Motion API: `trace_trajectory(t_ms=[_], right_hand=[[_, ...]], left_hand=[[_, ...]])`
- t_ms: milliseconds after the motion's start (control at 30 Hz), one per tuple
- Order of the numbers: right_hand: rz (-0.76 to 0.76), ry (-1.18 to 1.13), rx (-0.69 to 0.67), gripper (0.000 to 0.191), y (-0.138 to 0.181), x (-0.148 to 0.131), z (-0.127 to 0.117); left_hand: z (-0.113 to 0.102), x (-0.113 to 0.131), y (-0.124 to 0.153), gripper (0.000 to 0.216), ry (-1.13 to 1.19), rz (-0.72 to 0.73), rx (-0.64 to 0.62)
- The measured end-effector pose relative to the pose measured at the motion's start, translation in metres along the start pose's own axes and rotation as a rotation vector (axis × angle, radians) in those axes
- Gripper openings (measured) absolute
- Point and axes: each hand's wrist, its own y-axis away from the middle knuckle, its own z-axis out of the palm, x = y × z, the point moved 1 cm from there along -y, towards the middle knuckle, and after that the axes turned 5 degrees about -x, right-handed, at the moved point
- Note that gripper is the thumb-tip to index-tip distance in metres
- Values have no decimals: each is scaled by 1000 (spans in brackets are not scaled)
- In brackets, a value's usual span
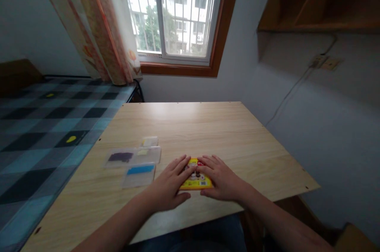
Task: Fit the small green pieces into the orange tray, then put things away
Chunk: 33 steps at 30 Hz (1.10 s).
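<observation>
A flat yellow printed package (194, 182) with an orange near edge lies on the wooden table before me. Over its left side rests my left hand (172, 182), fingers stretched out across the top and thumb apart, just short of the near edge. My right hand (219, 179) covers the right side in the same way, its fingers extended and its thumb by the near corner. Both hands touch the package without wrapping round it. The hands hide its left and right edges and part of its printed face.
Left of my hands lie clear plastic cases: one with a dark purple piece (120, 157), one with a blue strip (140, 169), and a small one (150, 141) behind. A checked bed (59, 125) adjoins the table (190, 121) on the left. A shelf (320, 28) juts out at upper right.
</observation>
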Motion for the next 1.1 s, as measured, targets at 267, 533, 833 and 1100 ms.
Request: trace_trajectory(t_ms=[267, 533, 833, 1100], right_hand=[[54, 32, 51, 74, 12, 16, -7], [150, 107, 178, 64, 42, 49, -19], [300, 208, 312, 47, 66, 93, -19], [405, 221, 377, 42, 77, 131, -19]], left_hand=[[-6, 2, 4, 87, 29, 25, 78], [-5, -3, 8, 66, 7, 0, 172], [-4, 0, 6, 63, 52, 71, 71], [-3, -1, 7, 58, 91, 67, 35]])
